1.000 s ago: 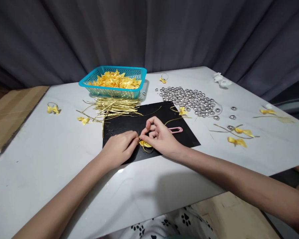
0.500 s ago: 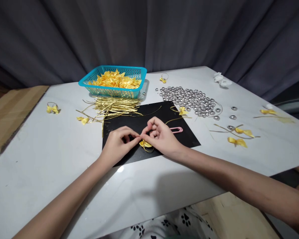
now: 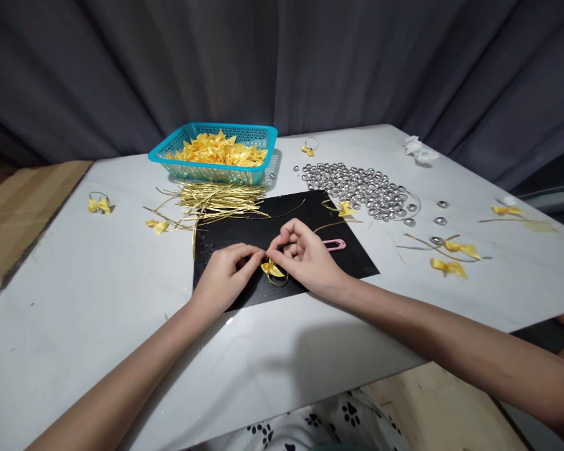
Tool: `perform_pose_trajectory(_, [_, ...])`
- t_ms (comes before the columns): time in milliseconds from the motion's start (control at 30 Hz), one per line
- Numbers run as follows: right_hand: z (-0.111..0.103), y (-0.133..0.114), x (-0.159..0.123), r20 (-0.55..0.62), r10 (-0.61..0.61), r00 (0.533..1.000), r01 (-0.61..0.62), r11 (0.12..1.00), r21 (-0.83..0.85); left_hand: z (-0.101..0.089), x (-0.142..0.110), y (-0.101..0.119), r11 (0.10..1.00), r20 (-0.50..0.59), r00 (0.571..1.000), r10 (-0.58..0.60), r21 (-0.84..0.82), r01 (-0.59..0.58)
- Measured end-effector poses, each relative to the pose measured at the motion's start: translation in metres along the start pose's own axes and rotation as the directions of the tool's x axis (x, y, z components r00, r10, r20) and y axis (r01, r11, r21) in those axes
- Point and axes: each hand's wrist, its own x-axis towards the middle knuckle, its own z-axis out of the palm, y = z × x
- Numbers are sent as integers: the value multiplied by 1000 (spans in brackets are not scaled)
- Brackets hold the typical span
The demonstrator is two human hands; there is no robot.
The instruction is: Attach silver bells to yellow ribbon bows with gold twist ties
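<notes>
Over the black sheet point(image 3: 244, 232), my left hand point(image 3: 228, 270) and my right hand point(image 3: 305, 257) meet with thumbs and forefingers pinched together. Just below their fingertips hangs a yellow ribbon bow point(image 3: 272, 270), with a loop of gold wire point(image 3: 278, 285) curving beneath it. Both pinches seem to close on the wire near the bow, though the fingers cover the exact spot. A pink hair clip point(image 3: 334, 244) lies beside my right hand, partly behind it.
A blue basket point(image 3: 155, 155) of yellow bows stands at the back, behind a bundle of gold wires point(image 3: 220, 200). Silver beads point(image 3: 357, 188) are spread at the back right. Loose bows point(image 3: 449, 268) and a crumpled white tissue point(image 3: 420, 150) lie farther right on the white table point(image 3: 98, 300).
The bow beneath my fingers has turned slightly and shows more of its folds. My left hand's fingers have shifted a little; both hands stay pinched at nearly the same place.
</notes>
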Motion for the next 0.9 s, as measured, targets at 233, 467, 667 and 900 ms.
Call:
perform_pose_trajectory(233, [-1,0,0,15,1,1000,-2,1000,20,2,0,4,855,-129,947,-293,-479,199])
perform_pose_trajectory(467, [0,0,-1,17,6,1000,-7,998,61,6,-1,8,666,-117,919,-377,-724,181])
perform_pose_trajectory(667, [-1,0,0,12,-19,1000,18,997,81,6,0,10,646,-124,915,-384,-744,171])
perform_pose_trajectory(900, [-2,-1,1,-12,-32,999,32,997,72,5,-3,9,700,-98,929,-358,-686,198])
